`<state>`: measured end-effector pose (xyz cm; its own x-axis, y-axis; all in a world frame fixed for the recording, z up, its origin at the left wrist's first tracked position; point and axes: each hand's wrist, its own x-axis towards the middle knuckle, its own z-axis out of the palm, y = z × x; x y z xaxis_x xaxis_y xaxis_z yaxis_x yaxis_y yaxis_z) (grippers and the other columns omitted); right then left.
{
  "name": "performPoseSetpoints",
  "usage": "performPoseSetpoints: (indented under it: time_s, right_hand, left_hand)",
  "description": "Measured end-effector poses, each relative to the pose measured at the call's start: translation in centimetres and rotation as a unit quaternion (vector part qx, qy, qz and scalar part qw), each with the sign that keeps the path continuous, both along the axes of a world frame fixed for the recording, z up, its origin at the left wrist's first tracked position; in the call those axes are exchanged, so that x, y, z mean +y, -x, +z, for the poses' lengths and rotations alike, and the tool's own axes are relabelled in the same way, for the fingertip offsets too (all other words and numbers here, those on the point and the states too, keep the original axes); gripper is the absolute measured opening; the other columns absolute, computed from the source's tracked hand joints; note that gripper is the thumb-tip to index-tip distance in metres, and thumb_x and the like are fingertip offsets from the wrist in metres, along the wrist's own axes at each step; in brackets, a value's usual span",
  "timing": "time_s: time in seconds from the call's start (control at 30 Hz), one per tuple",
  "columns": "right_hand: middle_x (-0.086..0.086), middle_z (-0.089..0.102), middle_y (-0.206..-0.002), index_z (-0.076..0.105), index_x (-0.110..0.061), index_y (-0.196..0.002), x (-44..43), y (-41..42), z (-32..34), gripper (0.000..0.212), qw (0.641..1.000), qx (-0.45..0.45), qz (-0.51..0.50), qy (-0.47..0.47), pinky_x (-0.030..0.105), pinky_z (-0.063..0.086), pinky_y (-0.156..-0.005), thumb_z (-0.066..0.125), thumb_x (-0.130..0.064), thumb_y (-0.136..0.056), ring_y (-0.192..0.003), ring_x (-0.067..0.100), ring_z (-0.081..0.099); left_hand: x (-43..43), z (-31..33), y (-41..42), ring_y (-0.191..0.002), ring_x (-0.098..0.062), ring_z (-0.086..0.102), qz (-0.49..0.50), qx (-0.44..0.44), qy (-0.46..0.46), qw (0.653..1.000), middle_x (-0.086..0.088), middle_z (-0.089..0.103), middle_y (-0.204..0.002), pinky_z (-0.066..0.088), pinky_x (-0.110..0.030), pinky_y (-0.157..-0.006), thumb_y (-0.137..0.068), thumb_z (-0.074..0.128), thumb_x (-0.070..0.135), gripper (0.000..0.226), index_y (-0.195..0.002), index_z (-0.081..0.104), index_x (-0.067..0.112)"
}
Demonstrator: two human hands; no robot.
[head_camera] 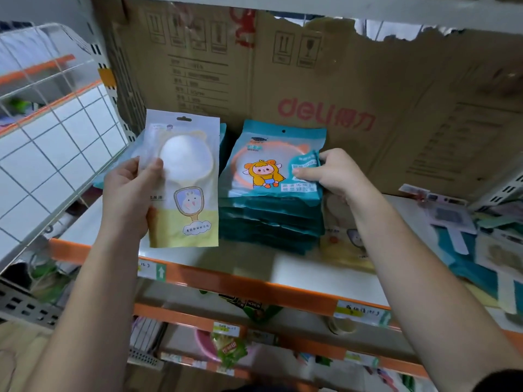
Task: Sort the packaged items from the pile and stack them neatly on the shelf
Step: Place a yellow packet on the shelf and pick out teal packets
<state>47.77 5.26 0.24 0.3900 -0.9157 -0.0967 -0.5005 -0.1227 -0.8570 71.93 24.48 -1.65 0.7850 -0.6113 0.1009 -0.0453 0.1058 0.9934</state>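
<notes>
My left hand (127, 193) grips a white and yellow mirror packet (185, 179) upright, in front of the shelf's left part. A stack of teal packets (271, 210) with a cartoon figure on top stands on the white shelf (243, 261). My right hand (331, 174) pinches the right edge of the top teal packet (268, 154). More teal packets (223, 137) show behind the packet that I hold. A loose pile of packets (467, 250) lies on the shelf at the right.
A torn cardboard sheet (339, 89) printed "deli" forms the shelf's back. A white wire grid panel (48, 142) closes the left side. Orange shelf edges (254, 284) with price labels run below, with lower shelves holding green packets (229, 349).
</notes>
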Motion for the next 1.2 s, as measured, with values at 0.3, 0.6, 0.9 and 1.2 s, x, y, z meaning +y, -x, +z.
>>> performPoseSetpoints:
  time_s: [0.3, 0.6, 0.9, 1.2]
  right_hand:
    - [-0.002, 0.066, -0.094, 0.061, -0.02, -0.107, -0.1, 2.1, -1.7, 0.039, 0.992, 0.1, -0.016, 0.073, 0.024, 0.042, -0.055, 0.068, -0.051, -0.084, -0.076, 0.008, 0.06]
    - [-0.001, 0.069, -0.093, 0.066, -0.02, -0.112, 0.0, 14.8, -5.6, 0.022, 0.987, 0.065, -0.104, 0.099, 0.033, 0.053, -0.074, 0.062, -0.029, -0.092, -0.085, 0.019, 0.065]
    - [0.005, 0.062, -0.118, 0.065, -0.018, -0.119, 4.2, 25.8, -10.5, 0.025, 0.972, 0.157, -0.077, 0.157, 0.03, 0.048, -0.088, 0.06, -0.022, -0.094, -0.105, 0.018, 0.06]
    - [-0.006, 0.067, -0.11, 0.074, -0.02, -0.104, 5.1, 27.8, -12.9, 0.024, 0.94, 0.221, -0.006, 0.258, 0.032, 0.05, -0.085, 0.059, -0.032, -0.09, -0.104, 0.012, 0.058]
  left_hand:
    - [-1.4, 0.2, 1.5, -0.052, -0.012, 0.058, -0.024, 0.011, -0.001, 1.0, 0.004, 0.064, -0.068, 0.045, -0.029, -0.052, -0.095, 0.062, 0.025, 0.012, -0.088, 0.066, 0.017]
    - [-5.8, 1.9, 11.9, -0.043, -0.011, 0.049, -0.123, 0.012, 0.012, 0.992, 0.005, 0.061, -0.062, 0.035, -0.017, -0.035, -0.096, 0.06, 0.023, 0.013, -0.087, 0.064, 0.014]
    - [-10.7, 0.4, 25.3, -0.069, -0.018, 0.065, -0.209, -0.003, -0.031, 0.977, -0.011, 0.071, -0.088, 0.053, -0.034, -0.061, -0.096, 0.06, 0.025, 0.02, -0.102, 0.067, 0.007]
    - [-13.9, -6.0, 27.5, -0.079, -0.027, 0.068, -0.178, -0.07, -0.152, 0.97, -0.008, 0.068, -0.086, 0.056, -0.043, -0.068, -0.093, 0.063, 0.031, 0.017, -0.092, 0.062, 0.014]
